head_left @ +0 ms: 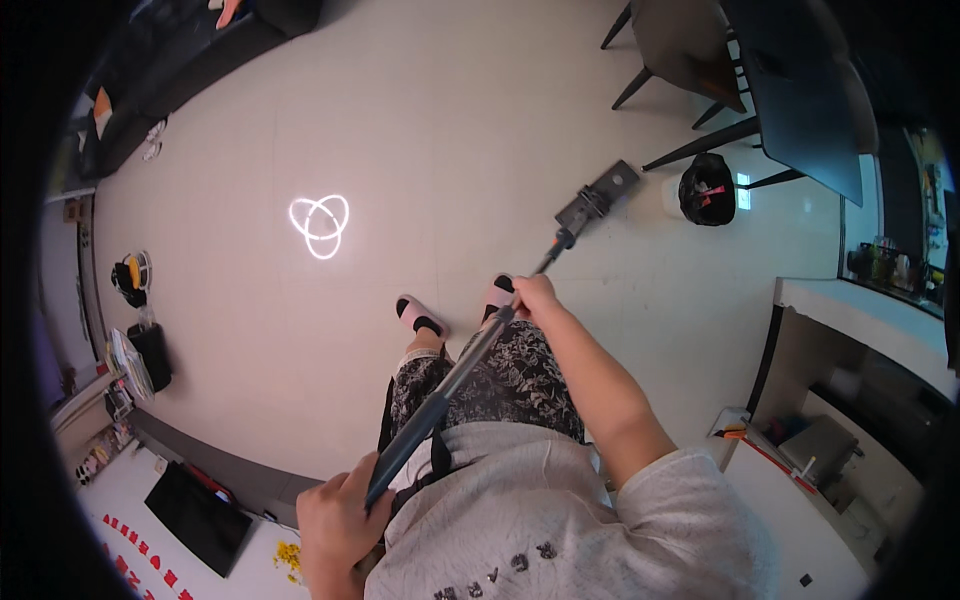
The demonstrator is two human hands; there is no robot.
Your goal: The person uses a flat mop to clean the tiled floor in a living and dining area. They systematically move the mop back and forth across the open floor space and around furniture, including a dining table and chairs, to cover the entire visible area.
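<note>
A long-handled flat mop [432,408] slants across my body from lower left to upper right. My left hand [338,518] is wrapped round the upper end of its dark grey handle, close to my waist. Farther down the pole, my right hand [537,298] grips it with the arm stretched forward. The grey rectangular mop head [598,196] rests on the pale floor [420,130], ahead and to the right of my feet. Its underside is hidden.
Right of the mop head stands a bin with a black bag [707,190], beside a table [800,95] and a chair [680,50]. A black sofa [190,60] lies far left. A dark bin [150,355] stands at the left wall. A looped light reflection [320,228] shines on the floor.
</note>
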